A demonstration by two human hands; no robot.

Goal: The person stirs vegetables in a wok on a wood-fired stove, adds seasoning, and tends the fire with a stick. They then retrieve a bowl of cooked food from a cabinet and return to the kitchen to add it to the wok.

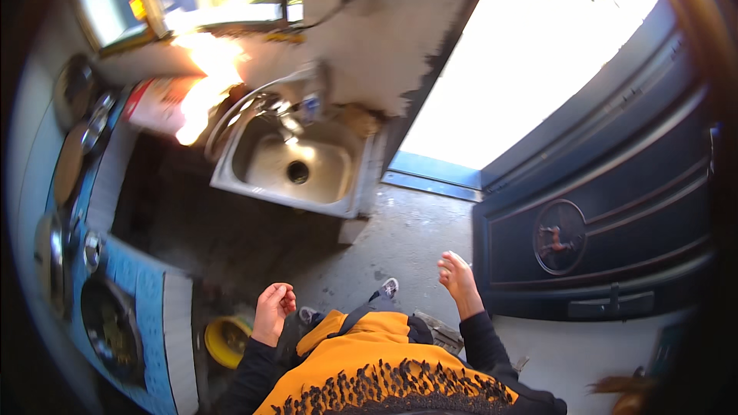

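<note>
My left hand hangs in the air with fingers loosely curled and nothing in it, above the floor and near a yellow bucket. On the other side my right hand is raised, empty, its fingers a little bent, between my body and the dark door. Both hands are apart from each other and touch nothing. Ahead of them is a stainless steel sink with a faucet over its basin. I wear an orange and black garment.
An open doorway lets in bright light beyond the grey floor. At left, a blue-patterned counter bears a large dark wok; several pans and lids stand along the wall. A wooden stool or board lies beside my legs.
</note>
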